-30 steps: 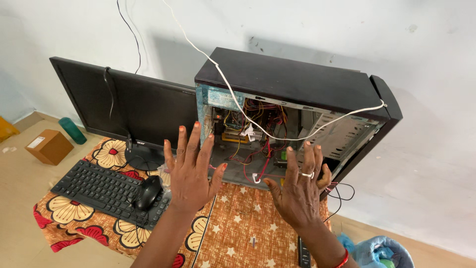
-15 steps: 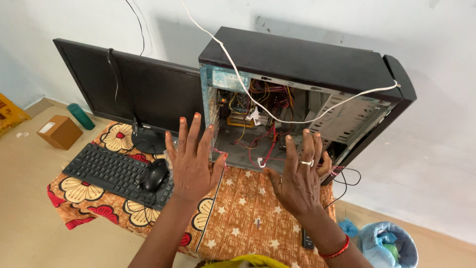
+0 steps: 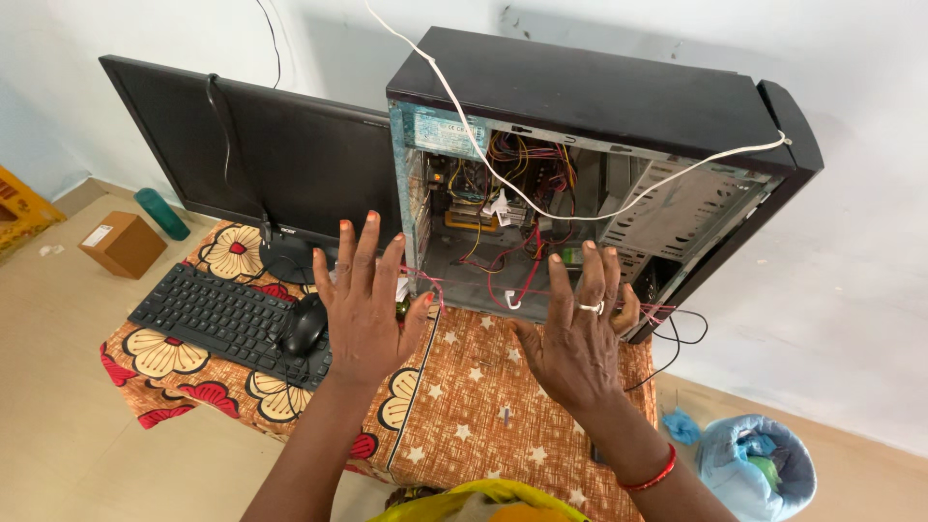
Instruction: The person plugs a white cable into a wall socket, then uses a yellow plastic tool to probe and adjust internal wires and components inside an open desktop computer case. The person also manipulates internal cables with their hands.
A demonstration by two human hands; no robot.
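Patterned tablecloth (image 3: 483,387) — open computer case (image 3: 599,106), wires (image 3: 522,164) inside; left hand (image 3: 362,304), right hand (image 3: 575,333) spread, empty

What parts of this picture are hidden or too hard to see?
Head view only:
- Black flat monitor: its right edge is hidden behind the open black computer case.
- Black keyboard: its right end is covered by the left hand.
- Case floor: partly blocked by the right hand.
- Blue waste bin: contents too small to identify.

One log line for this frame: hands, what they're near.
left hand: open, empty, raised by mouse | right hand: open, empty, raised before open computer case | contact: none
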